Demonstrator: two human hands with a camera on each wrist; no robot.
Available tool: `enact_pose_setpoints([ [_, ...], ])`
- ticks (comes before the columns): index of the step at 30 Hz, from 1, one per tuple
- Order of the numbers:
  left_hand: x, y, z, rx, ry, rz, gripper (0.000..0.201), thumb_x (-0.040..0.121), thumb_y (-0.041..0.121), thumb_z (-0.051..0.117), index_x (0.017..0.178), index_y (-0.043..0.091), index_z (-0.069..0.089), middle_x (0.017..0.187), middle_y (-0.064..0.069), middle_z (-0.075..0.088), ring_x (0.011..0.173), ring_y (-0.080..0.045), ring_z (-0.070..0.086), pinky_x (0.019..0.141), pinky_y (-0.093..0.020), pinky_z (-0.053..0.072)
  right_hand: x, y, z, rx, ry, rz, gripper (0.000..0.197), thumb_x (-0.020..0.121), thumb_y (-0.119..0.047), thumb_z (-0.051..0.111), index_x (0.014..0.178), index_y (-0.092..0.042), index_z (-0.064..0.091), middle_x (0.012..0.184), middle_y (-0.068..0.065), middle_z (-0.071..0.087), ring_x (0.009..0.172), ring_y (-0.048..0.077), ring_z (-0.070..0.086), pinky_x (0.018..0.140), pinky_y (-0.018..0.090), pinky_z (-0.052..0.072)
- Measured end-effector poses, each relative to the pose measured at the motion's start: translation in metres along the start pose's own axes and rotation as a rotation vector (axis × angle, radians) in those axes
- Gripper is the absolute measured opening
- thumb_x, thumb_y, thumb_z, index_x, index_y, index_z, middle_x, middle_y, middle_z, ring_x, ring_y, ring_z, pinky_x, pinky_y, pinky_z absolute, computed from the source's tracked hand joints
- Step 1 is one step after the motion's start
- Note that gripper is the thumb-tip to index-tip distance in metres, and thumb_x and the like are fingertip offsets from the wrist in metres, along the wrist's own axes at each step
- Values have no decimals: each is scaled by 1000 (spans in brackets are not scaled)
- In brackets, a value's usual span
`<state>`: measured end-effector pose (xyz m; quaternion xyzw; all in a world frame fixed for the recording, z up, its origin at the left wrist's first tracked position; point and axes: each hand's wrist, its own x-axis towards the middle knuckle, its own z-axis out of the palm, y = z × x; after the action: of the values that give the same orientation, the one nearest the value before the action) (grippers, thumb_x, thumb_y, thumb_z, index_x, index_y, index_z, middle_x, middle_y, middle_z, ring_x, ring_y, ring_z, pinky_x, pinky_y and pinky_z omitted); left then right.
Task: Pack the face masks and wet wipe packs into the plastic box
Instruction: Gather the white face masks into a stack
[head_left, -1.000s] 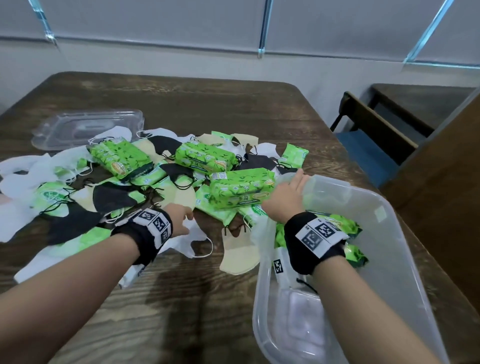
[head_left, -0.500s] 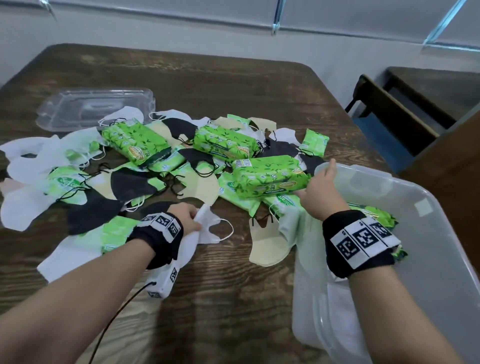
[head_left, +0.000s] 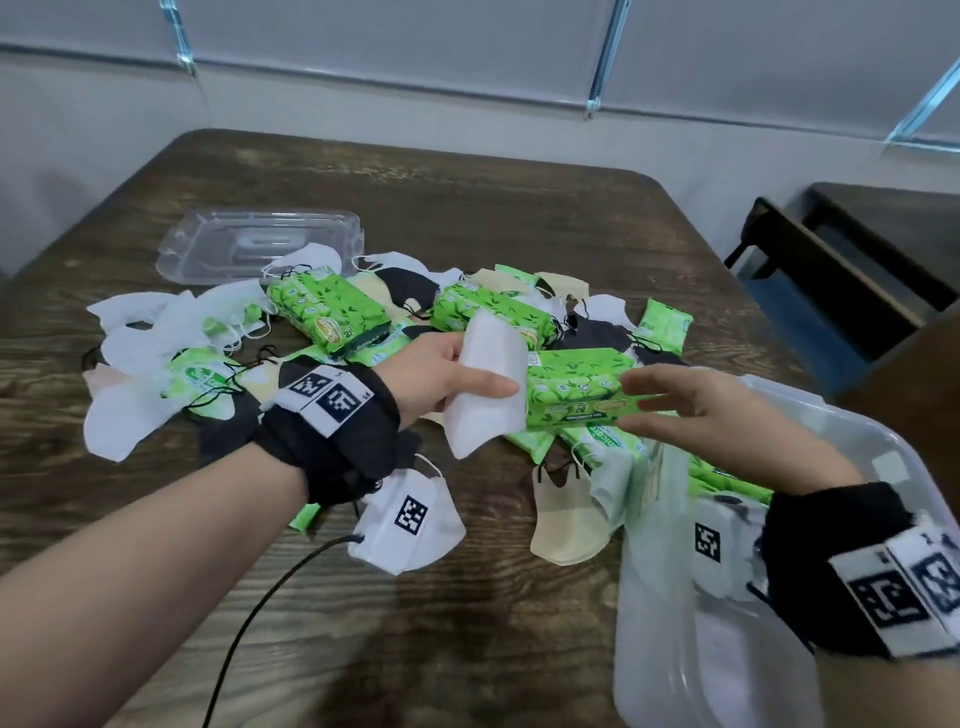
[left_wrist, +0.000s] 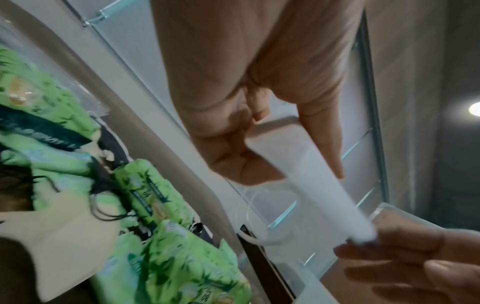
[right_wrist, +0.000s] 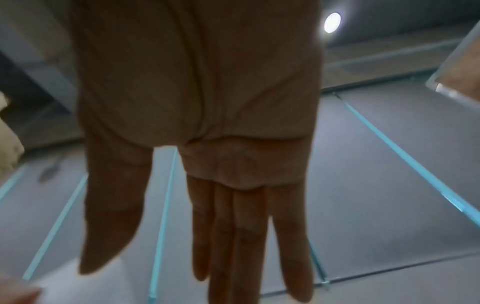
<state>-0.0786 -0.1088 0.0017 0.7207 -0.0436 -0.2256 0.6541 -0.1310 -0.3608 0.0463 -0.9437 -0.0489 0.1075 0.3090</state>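
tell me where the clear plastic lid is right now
In the head view the clear lid lies flat at the far left of the wooden table, just behind the heap of masks and wipe packs, with a white mask overlapping its near edge.

White mask (head_left: 485, 382) held aloft; masks, green wipe packs (head_left: 574, 387) heaped beside clear box (head_left: 878, 447).

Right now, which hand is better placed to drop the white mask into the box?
Left. The left hand already pinches the white mask and hovers beside the plastic box; the right hand is open and empty.
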Motion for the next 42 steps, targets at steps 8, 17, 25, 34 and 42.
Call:
enact_pose_setpoints([
  [8,-22,53,24,367,-197,98,27,65,17,84,88,15,69,79,0,73,70,-16,69,64,-29,53,-1,-51,12,340,33,-226,63,66,-58,74,118,-25,60,114,-8,66,108,9,62,94,40,50],
  [17,-29,63,1,295,70,102,20,75,3,74,94,4,66,79,-7,65,64,-19,58,43,-18,46,23,-39,38,713,203,-59,18,85,-6,66,81,-14,51,76,4,63,66,13,61,61,29,54],
  [25,-7,42,23,142,172,60,16,86,6,65,97,4,54,85,-16,65,59,-22,65,51,-25,55,29,-54,68,679,-29,-134,51,78,-6,75,119,-14,46,108,-11,60,89,-11,60,79,10,46],
  [34,15,-42,-10,470,139,-129,9,87,22,66,91,14,65,80,0,66,65,-12,61,62,-25,50,59,-27,86,356,224,71,14,88,1,47,96,-6,57,72,4,51,66,20,46,50,21,31],
  [42,20,-127,-7,1385,-395,-286,80,81,24,68,146,37,23,151,1,18,136,-26,26,106,-37,34,62,-25,104,284,210,76,23,93,-14,52,90,8,56,85,18,61,82,33,55,64,24,46],
])
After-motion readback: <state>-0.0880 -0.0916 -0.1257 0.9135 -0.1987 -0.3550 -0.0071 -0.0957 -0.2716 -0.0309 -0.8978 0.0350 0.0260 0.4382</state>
